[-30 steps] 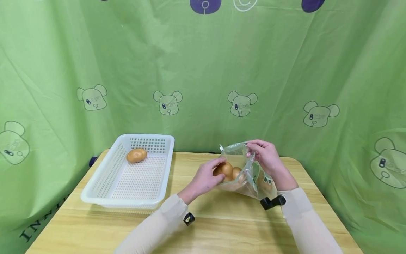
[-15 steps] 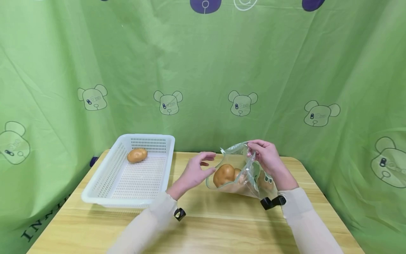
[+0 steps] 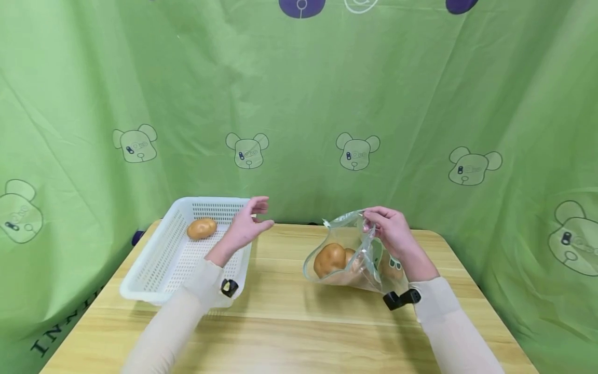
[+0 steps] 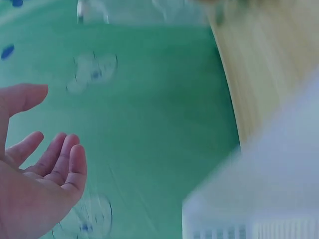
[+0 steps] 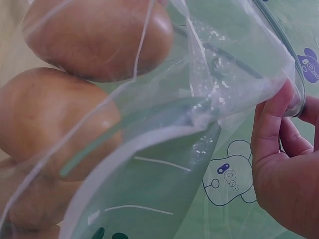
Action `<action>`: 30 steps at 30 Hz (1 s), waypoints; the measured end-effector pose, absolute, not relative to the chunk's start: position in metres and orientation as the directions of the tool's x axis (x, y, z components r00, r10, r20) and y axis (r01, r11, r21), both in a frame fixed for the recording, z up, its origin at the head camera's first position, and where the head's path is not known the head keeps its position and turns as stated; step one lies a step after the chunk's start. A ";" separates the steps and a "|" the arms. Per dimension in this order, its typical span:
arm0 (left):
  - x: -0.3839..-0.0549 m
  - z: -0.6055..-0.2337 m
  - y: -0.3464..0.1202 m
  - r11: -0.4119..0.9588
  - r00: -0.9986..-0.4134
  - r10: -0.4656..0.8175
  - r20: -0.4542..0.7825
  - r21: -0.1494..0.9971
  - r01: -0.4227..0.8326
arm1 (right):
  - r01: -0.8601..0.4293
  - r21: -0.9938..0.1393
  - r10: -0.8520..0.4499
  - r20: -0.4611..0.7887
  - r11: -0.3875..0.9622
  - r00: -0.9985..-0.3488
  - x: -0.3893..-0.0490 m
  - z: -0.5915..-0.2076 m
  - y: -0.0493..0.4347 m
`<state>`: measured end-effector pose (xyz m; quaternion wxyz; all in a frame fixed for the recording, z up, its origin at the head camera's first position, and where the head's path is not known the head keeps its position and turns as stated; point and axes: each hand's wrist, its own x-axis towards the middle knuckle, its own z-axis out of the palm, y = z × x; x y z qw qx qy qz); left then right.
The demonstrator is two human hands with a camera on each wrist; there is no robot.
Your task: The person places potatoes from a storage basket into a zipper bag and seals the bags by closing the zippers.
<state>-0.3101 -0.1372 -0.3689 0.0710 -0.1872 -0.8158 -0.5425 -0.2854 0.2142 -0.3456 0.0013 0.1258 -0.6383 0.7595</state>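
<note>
My right hand (image 3: 392, 231) pinches the upper edge of a clear zip bag (image 3: 348, 221) that lies on its side, its mouth facing left. Inside the bag are several brown potatoes (image 3: 329, 259); the right wrist view shows potatoes (image 5: 55, 119) through the film, with the right thumb and fingers (image 5: 271, 124) on the bag's rim. My left hand (image 3: 243, 226) is over the right rim of a white plastic basket (image 3: 135, 280), fingers loosely spread and holding nothing. One potato (image 3: 202, 228) lies in the basket's far left part. In the left wrist view the left hand (image 4: 45, 169) has an open palm.
The wooden table (image 3: 289, 332) carries both basket and bag, with a stretch of tabletop between them. A green curtain (image 3: 299, 104) with bear prints hangs behind and at both sides. Black cameras are strapped to both wrists.
My left hand has let go of a potato in the bag's mouth, drawn out and moved left to the basket. The right hand has kept its hold on the bag.
</note>
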 end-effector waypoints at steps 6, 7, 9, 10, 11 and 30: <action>-0.330 -0.370 -0.175 0.456 -0.942 0.205 0.267 0.825 0.333 | -0.167 -0.970 -0.166 0.196 -0.175 -0.967 -0.284 -0.345 0.214; -0.332 -0.371 -0.181 0.475 -0.947 0.198 0.254 0.820 0.320 | -0.169 -0.970 -0.167 0.198 -0.173 -0.966 -0.284 -0.345 0.214; -0.337 -0.375 -0.191 0.506 -0.955 0.187 0.232 0.810 0.296 | -0.170 -0.971 -0.166 0.199 -0.170 -0.966 -0.284 -0.345 0.214; -0.339 -0.376 -0.196 0.519 -0.959 0.181 0.219 0.807 0.282 | -0.171 -0.971 -0.167 0.199 -0.169 -0.966 -0.284 -0.345 0.214; -0.342 -0.379 -0.201 0.533 -0.961 0.180 0.210 0.800 0.275 | -0.170 -0.971 -0.167 0.198 -0.169 -0.966 -0.284 -0.346 0.214; -0.367 -0.421 -0.268 0.752 -0.990 0.095 0.108 0.644 0.142 | -0.167 -0.972 -0.154 0.192 -0.164 -0.969 -0.281 -0.347 0.219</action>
